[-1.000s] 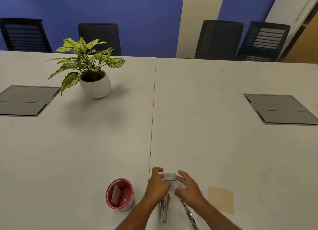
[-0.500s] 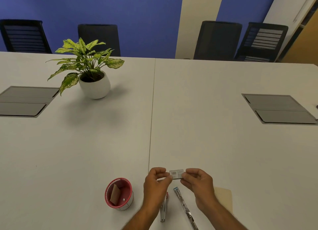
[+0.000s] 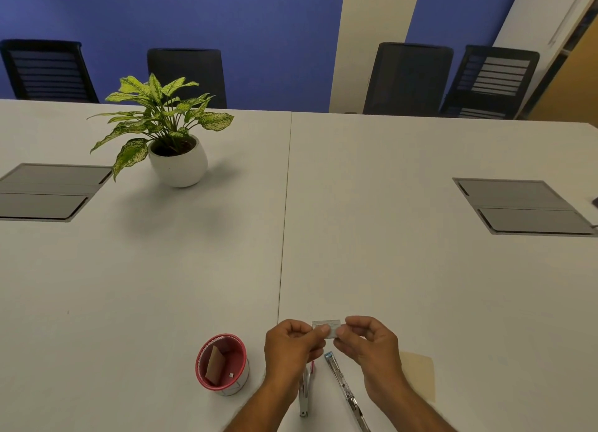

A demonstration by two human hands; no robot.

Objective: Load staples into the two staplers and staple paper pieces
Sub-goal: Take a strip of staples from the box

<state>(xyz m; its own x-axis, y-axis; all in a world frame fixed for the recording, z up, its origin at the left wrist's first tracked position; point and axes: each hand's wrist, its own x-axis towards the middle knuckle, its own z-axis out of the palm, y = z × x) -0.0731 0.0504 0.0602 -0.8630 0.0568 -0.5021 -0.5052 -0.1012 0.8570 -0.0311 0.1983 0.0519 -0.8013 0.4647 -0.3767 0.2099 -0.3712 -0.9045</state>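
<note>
A small grey staple box (image 3: 326, 326) is held above the white table (image 3: 420, 286). My left hand (image 3: 291, 347) pinches its left end and my right hand (image 3: 369, 344) pinches its right end. Below the hands two staplers lie open on the table: one with a pink part (image 3: 305, 389), partly hidden by my left wrist, and one with a blue tip (image 3: 343, 383). A beige paper piece (image 3: 419, 373) lies to the right, partly covered by my right forearm.
A round red container (image 3: 223, 367) holding a brown card stands left of my hands. A potted plant (image 3: 168, 134) is at the far left. Grey cable hatches (image 3: 524, 206) sit at both sides. Black chairs line the far edge.
Both hands lifted the staple box slightly off the table and turned it flat between them; the right hand moved from beside the box to pinching its right end.
</note>
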